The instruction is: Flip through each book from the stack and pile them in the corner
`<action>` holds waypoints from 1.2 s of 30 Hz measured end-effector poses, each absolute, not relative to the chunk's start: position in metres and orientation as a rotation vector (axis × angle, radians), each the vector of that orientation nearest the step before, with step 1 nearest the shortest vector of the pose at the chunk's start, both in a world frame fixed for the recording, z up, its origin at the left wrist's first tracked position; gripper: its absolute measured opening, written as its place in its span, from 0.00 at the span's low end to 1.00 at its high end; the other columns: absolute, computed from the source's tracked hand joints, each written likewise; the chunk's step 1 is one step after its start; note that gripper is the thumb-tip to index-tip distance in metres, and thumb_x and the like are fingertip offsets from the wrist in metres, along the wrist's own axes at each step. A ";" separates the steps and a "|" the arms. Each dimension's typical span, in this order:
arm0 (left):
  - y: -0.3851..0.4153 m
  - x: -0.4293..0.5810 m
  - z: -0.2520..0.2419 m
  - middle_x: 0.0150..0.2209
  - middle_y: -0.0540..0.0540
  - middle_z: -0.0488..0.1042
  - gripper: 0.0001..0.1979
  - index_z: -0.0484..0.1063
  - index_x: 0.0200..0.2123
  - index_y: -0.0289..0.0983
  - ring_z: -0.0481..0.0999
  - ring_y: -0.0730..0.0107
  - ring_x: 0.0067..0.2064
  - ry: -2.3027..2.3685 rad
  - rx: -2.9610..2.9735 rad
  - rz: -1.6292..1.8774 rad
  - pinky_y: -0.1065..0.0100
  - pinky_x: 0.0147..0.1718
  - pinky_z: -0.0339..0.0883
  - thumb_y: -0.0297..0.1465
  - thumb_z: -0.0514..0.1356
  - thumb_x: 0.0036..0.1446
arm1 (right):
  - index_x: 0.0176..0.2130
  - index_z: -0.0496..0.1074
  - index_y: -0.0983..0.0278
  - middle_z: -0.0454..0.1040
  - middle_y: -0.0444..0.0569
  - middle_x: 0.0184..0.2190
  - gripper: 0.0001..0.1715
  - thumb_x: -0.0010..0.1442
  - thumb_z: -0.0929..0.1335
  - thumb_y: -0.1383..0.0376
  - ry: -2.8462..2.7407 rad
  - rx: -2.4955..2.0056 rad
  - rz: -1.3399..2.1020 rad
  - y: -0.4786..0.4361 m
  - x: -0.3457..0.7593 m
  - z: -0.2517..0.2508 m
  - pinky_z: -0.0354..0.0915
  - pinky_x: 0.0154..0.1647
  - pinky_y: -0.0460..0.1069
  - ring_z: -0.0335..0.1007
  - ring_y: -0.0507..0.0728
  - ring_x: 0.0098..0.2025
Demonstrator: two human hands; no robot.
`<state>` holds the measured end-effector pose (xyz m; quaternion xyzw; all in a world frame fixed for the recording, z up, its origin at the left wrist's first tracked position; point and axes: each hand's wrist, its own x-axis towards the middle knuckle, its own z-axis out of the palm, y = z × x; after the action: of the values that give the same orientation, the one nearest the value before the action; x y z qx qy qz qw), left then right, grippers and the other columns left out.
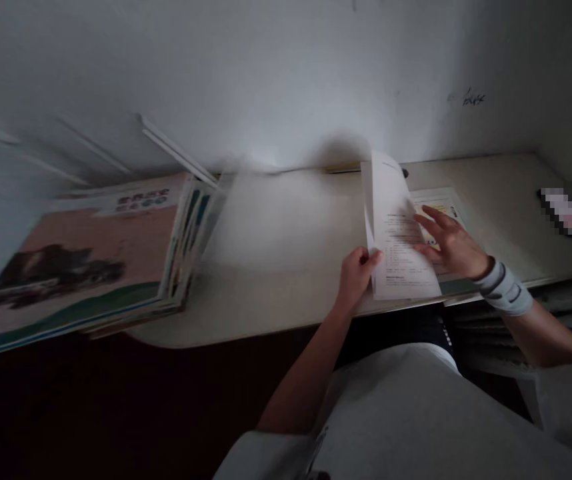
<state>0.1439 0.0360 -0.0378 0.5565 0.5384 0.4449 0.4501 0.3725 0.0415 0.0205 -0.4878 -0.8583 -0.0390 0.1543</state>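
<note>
My left hand (357, 277) is closed on the lower left edge of a few printed paper sheets (396, 260), thumb on top. The sheets stand tilted up over the table, slightly curled, with rows of small print on the near face. At their right edge is my right hand (449, 243), its fingers spread, the fingertips close to the paper; whether they touch it I cannot tell. A white band with grey marks wraps that wrist. Behind the right hand lies a booklet (443, 199) with a yellow picture, partly covered by the hand and the sheets.
A stack of large books (91, 247) with a pink and green cover sits on the table's left end. Far right lies a phone (566, 212), its screen blurred out. The pale table (276, 253) runs along a white wall (266, 80); its front edge is near my body.
</note>
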 end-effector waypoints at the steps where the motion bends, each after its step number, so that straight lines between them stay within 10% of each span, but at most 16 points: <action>1: 0.036 0.145 -0.038 0.21 0.55 0.62 0.17 0.61 0.21 0.37 0.60 0.75 0.25 1.335 1.433 1.068 0.71 0.26 0.54 0.43 0.59 0.50 | 0.63 0.59 0.66 0.56 0.62 0.64 0.38 0.64 0.57 0.46 -2.491 -1.299 -0.144 0.043 0.354 0.027 0.54 0.62 0.63 0.54 0.66 0.64; 6: 0.033 0.152 -0.039 0.19 0.56 0.59 0.17 0.59 0.20 0.38 0.58 0.75 0.24 1.334 1.616 0.957 0.71 0.26 0.51 0.42 0.56 0.54 | 0.53 0.71 0.59 0.57 0.52 0.65 0.31 0.63 0.58 0.44 -2.711 -1.091 -0.353 0.055 0.306 0.040 0.42 0.64 0.70 0.47 0.67 0.67; 13: 0.033 0.156 -0.029 0.19 0.55 0.56 0.21 0.50 0.20 0.40 0.59 0.74 0.24 1.364 1.625 0.996 0.69 0.26 0.52 0.43 0.48 0.61 | 0.30 0.77 0.64 0.77 0.58 0.42 0.34 0.65 0.56 0.46 -2.682 -1.554 -0.539 0.083 0.378 0.064 0.46 0.58 0.73 0.67 0.70 0.53; 21: 0.035 0.180 -0.018 0.35 0.43 0.74 0.19 0.70 0.32 0.35 0.73 0.62 0.39 1.380 2.203 0.568 0.62 0.41 0.64 0.43 0.49 0.64 | 0.65 0.54 0.67 0.48 0.67 0.67 0.44 0.60 0.61 0.44 -2.689 -1.481 0.014 0.109 0.359 0.031 0.55 0.57 0.68 0.46 0.72 0.66; 26: 0.036 0.147 -0.025 0.65 0.28 0.53 0.32 0.57 0.62 0.31 0.49 0.40 0.67 1.901 2.336 0.375 0.40 0.60 0.46 0.45 0.53 0.61 | 0.66 0.51 0.68 0.44 0.66 0.68 0.44 0.61 0.62 0.46 -2.647 -1.682 0.224 0.121 0.333 -0.003 0.50 0.61 0.68 0.38 0.72 0.69; 36: 0.035 0.117 -0.048 0.66 0.26 0.50 0.32 0.46 0.64 0.20 0.49 0.52 0.68 1.943 2.197 0.325 0.50 0.64 0.43 0.36 0.46 0.64 | 0.60 0.63 0.65 0.52 0.64 0.66 0.33 0.62 0.62 0.51 -2.820 -1.659 0.077 0.111 0.272 -0.004 0.45 0.59 0.74 0.45 0.73 0.67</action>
<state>0.1165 0.0354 -0.0485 0.7412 0.6554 0.1095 0.0952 0.2722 0.1113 -0.0045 -0.5058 -0.8599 0.0236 -0.0654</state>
